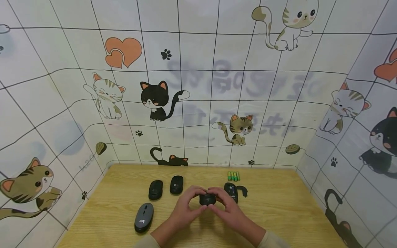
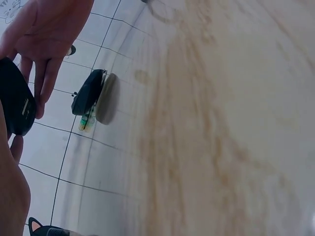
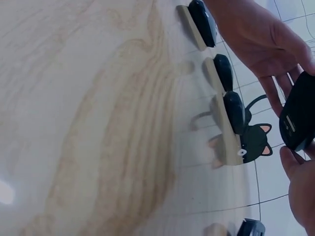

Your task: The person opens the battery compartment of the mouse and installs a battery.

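Observation:
In the head view both hands hold a black computer mouse (image 1: 207, 199) up over the front middle of the table. The left hand (image 1: 187, 206) grips its left side and the right hand (image 1: 228, 208) its right side, thumbs low and close together, fingers curled over the top. Each wrist view shows the mouse (image 2: 18, 101) only in part, at the frame's edge. A small light mark shows on the dark mouse (image 3: 295, 115) in the right wrist view. Behind the right hand lies another black mouse (image 1: 231, 191), partly covered by the fingers.
Left of the hands stand two black mice (image 1: 155, 189) and a grey mouse (image 1: 144, 217). Several green batteries (image 1: 234, 176) lie in a row at the back right, near a dark curved piece (image 1: 243, 190). Cat-print sheeting (image 1: 198, 86) walls the wooden table (image 1: 273, 206) at the back and sides.

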{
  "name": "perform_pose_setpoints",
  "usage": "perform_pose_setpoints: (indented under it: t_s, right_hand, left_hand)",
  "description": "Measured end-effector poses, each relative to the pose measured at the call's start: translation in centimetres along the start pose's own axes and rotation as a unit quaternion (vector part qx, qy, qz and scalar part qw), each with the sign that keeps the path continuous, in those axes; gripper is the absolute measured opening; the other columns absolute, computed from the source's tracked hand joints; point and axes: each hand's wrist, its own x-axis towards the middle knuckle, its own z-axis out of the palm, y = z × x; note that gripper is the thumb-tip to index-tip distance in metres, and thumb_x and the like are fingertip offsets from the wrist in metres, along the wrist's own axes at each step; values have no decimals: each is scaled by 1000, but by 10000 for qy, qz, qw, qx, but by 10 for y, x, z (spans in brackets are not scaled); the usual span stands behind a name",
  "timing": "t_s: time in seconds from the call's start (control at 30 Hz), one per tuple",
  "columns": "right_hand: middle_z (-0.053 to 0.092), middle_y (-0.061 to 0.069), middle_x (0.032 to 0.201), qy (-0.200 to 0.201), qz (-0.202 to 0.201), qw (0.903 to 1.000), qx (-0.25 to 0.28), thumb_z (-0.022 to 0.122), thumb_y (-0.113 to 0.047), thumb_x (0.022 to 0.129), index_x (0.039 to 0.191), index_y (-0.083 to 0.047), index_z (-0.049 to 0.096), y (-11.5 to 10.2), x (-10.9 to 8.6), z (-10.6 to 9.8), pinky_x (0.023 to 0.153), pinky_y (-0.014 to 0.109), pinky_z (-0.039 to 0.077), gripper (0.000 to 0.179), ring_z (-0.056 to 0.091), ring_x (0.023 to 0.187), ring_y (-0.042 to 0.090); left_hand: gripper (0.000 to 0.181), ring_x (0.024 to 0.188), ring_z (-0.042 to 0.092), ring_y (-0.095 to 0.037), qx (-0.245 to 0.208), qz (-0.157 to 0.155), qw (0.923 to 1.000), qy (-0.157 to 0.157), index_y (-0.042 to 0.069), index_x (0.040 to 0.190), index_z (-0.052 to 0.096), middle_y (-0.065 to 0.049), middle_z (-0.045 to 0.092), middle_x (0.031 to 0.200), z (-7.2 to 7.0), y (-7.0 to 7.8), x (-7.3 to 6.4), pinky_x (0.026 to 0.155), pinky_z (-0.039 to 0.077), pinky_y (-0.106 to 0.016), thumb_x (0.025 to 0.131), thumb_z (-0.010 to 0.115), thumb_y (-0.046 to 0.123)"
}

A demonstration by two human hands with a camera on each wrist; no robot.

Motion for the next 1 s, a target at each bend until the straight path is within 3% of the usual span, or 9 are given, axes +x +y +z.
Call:
perform_pose_setpoints:
  t_s: [0.17,0.33,0.5,0.6,0.77,1.0]
  right_hand:
    - [59,3,152,-163,-76,9993,-316,61,-15,115,155,-21,55,0,1,-4,107,45,60,41,62,138,24]
    - [61,2,150,-339,215,9982,-456,58,-22,117,155,-26,54,1,1,-6,104,42,61,38,67,130,22]
    - [67,3,142,-364,625,9959,-538,55,-28,119,153,-27,56,-1,2,-8,96,36,62,34,71,119,18]
    - [72,5,129,-421,785,9951,-432,53,-28,120,152,-23,56,-4,3,-10,88,34,63,33,76,105,21]
    - [75,9,110,-546,956,9939,-81,51,-26,120,153,-18,53,-6,3,-11,76,44,67,34,78,83,28]
    - [78,13,116,-597,1088,9921,188,57,-29,118,159,-23,50,-2,2,-10,72,51,68,42,78,80,22]
  left_hand:
    - [38,124,69,-21,-58,-166,9997,155,18,136,70,-2,70,134,0,1,1,105,61,-42,101,83,11]
    - [34,124,69,-18,-20,-507,9987,92,21,135,72,3,71,131,0,0,0,99,64,-41,102,81,15]
    - [37,121,72,-21,343,-367,9987,-35,18,138,70,0,71,132,0,-2,-2,90,67,-35,103,81,15]
    - [41,117,74,-21,382,-425,9983,-142,17,143,68,-2,72,133,-1,-1,-2,82,67,-30,104,81,14]
    - [42,106,73,-15,236,-765,9965,-234,21,146,67,-2,72,135,-1,3,-1,73,66,-26,106,78,18]
    - [38,101,72,-14,-164,-1245,9919,-196,24,145,67,-1,73,134,2,3,-2,70,65,-29,108,75,20]
